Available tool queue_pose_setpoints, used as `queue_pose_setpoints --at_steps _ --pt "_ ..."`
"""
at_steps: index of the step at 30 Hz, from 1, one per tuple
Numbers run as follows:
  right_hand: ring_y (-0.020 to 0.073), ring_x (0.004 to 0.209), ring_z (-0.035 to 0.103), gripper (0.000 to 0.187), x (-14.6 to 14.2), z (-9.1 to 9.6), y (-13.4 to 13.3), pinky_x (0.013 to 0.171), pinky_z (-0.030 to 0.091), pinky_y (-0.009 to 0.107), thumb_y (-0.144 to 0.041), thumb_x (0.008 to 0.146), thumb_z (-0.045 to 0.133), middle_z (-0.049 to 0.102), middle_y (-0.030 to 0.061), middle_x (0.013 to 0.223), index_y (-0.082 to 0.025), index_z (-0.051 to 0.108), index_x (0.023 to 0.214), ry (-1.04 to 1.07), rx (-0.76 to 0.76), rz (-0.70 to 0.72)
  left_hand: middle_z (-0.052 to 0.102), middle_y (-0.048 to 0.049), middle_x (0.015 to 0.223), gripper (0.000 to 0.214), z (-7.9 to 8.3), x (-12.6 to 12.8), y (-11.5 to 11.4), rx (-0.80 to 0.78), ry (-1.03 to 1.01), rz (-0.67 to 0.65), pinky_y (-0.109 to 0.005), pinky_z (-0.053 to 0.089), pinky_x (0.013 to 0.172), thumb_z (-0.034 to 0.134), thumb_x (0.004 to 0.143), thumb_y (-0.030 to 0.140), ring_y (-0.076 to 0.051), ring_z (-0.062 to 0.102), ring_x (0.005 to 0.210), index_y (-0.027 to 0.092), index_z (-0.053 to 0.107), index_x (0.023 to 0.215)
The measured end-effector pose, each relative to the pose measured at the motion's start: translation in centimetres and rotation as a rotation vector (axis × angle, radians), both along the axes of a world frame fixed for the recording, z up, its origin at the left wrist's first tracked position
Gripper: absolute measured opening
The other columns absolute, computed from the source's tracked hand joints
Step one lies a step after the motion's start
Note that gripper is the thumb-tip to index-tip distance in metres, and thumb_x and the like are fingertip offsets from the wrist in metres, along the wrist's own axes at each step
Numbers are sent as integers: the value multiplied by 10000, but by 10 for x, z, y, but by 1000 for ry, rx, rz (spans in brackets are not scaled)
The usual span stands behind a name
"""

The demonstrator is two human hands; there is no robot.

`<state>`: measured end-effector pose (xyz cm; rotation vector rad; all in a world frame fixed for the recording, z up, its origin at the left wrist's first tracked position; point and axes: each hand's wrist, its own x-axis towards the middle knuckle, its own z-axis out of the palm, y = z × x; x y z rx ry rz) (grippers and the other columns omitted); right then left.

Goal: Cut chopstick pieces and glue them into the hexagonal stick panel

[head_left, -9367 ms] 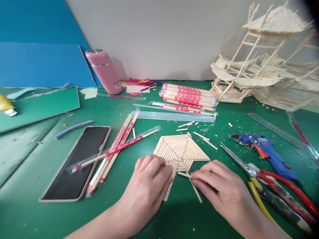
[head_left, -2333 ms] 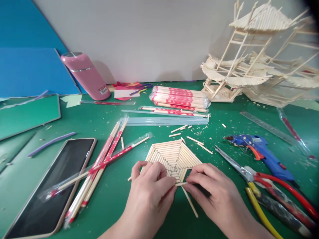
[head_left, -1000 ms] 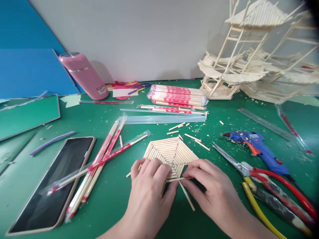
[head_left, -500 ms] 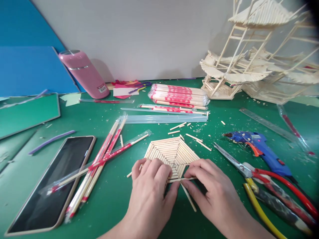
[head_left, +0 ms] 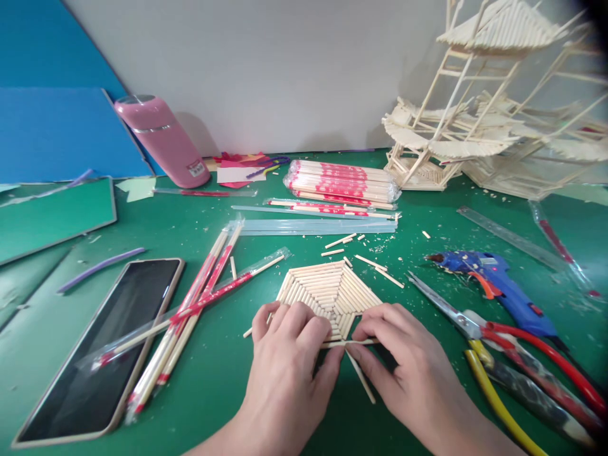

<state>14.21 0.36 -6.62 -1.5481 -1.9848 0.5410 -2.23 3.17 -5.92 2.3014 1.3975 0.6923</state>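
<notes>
A web-like panel of pale wooden sticks (head_left: 318, 278), laid in angled rows around a centre, lies flat on the green table. My left hand (head_left: 287, 361) rests over its near-left part, fingers curled, its thumb at the panel's near edge. A short wooden stick (head_left: 336, 344) lies across that near edge. My right hand (head_left: 411, 354) pinches this stick's right part between thumb and fingers. From beneath the pinch a longer stick (head_left: 363, 379) juts toward me. The panel's near-left portion is hidden under my left hand.
Scissors (head_left: 468, 324), yellow-handled pliers (head_left: 494, 392) and a blue glue gun (head_left: 503, 285) lie at right. A phone (head_left: 99, 354) and wrapped chopsticks (head_left: 190, 310) are at left. Behind stand a chopstick bundle (head_left: 342, 180), a pink bottle (head_left: 164, 142) and a stick-built model (head_left: 456, 126).
Both hands keep almost the same place and hold on the panel and the stick. The whole view has shifted very slightly; nothing has been let go.
</notes>
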Motion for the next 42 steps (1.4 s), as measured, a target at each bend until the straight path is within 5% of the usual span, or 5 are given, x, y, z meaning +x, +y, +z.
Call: queue_pose_setpoints --at_steps 28,38,42 --pt "165 758 463 74 1 2 -1 643 379 321 -154 829 510 520 22 795 -184 527 764 46 19 47 473 -14 678 230 -2 -1 -3 45 -4 -65 -407 286 733 466 828 163 -176 387 690 232 627 678" --pt "149 767 475 76 8 17 -3 671 385 308 -122 831 509 536 21 815 -180 510 781 57 42 161 559 -28 804 139 -1 -4 -5 84 -175 -231 -336 282 702 482 823 98 -168 453 743 189 584 797" --pt "141 781 483 70 6 18 -5 698 396 304 -140 838 510 540 17 825 -182 520 782 48 81 164 572 -18 703 164 -4 -7 -7 95 -142 -309 -332 273 662 441 829 92 -169 441 658 189 572 854"
